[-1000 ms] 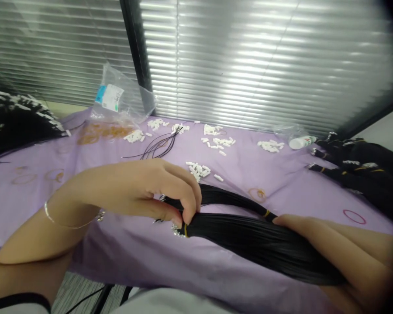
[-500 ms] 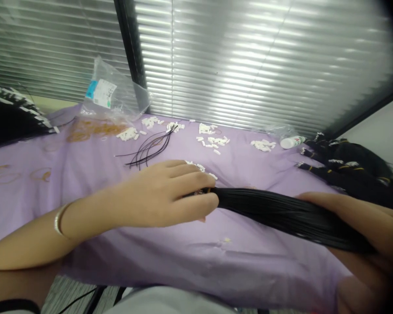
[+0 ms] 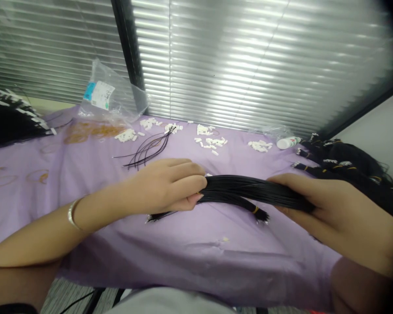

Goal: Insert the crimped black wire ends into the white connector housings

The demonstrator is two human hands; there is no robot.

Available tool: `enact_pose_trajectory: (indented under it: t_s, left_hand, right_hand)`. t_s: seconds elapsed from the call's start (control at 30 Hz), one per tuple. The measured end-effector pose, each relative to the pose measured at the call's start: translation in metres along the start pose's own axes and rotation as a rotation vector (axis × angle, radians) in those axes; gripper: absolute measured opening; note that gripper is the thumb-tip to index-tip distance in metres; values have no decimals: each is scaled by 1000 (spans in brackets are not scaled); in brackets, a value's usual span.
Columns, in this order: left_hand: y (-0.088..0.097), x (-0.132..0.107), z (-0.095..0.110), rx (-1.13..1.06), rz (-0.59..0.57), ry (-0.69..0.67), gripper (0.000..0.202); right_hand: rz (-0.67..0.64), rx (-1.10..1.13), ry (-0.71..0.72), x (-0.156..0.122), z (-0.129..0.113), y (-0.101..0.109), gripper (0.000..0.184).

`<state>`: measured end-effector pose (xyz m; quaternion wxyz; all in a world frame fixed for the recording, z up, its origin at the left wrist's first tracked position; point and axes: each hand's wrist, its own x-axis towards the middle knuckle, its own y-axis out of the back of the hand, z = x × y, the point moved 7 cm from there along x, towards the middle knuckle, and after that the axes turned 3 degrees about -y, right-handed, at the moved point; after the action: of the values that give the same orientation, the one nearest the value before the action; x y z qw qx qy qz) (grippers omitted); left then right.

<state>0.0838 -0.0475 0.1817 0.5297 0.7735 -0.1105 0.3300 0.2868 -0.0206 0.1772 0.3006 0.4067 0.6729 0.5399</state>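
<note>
A thick bundle of thin black wires (image 3: 239, 186) stretches between my two hands over the purple cloth. My left hand (image 3: 170, 185) is closed round its left part, fingers curled over the top. My right hand (image 3: 340, 218) grips the right part, thumb above and fingers below. Under the main strands, a bunched end tied with a yellow band (image 3: 256, 209) shows small metal tips. More wire ends with shiny tips (image 3: 149, 218) stick out below my left hand. Whether these ends belong to one folded bundle or separate ones, I cannot tell.
Small white connector pieces (image 3: 212, 142) lie in several piles towards the back. Loose black wires (image 3: 150, 150), yellow rubber bands (image 3: 94, 130) and a clear plastic bag (image 3: 118, 98) are at left. A white bottle (image 3: 287, 142) stands near banded black wire bundles (image 3: 353, 163) at right.
My right hand has moved up and left with the wire bundle, and more of the hand shows. A banded end with metal tips has come into view beneath the bundle.
</note>
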Motion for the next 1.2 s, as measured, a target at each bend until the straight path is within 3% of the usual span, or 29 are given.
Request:
enact_pose_trajectory:
  t_s: [0.13, 0.3, 0.37, 0.5, 0.7, 0.83, 0.93, 1.0, 1.07, 1.2]
  left_hand:
    - [-6, 0, -3, -7, -106, 11, 9]
    - [-26, 0, -5, -82, -428, 95, 15]
    - [-33, -1, -4, -63, -484, 106, 14]
    - [-36, -2, -6, 45, -357, 123, 16]
    - [-35, -4, 4, 223, -179, -16, 11]
    - [-29, -5, -2, 308, -93, 86, 16]
    - [-22, -9, -19, 125, -80, 266, 22]
    - [-20, -9, -23, -50, -101, 277, 20]
    - [-20, -9, -19, -170, -157, 182, 14]
    - [-40, -19, -3, -327, -426, 72, 14]
  right_hand:
    - [-88, 9, -12, 7, -5, -3, 21]
    - [-140, -23, -23, 13, -4, -11, 17]
    - [-151, -22, -14, 16, -1, -16, 18]
    - [-139, 27, -29, 19, 8, -17, 22]
    - [-187, 186, -37, 27, 20, -9, 30]
    - [-319, 571, -125, 34, 29, -28, 30]
    - [-587, 1096, -281, 28, 25, -63, 29]
    - [-800, 1351, -442, 11, 17, -86, 26]
    - [-950, 1476, -597, -11, 8, -102, 24]
    - [-1024, 1596, -800, -51, -6, -122, 18]
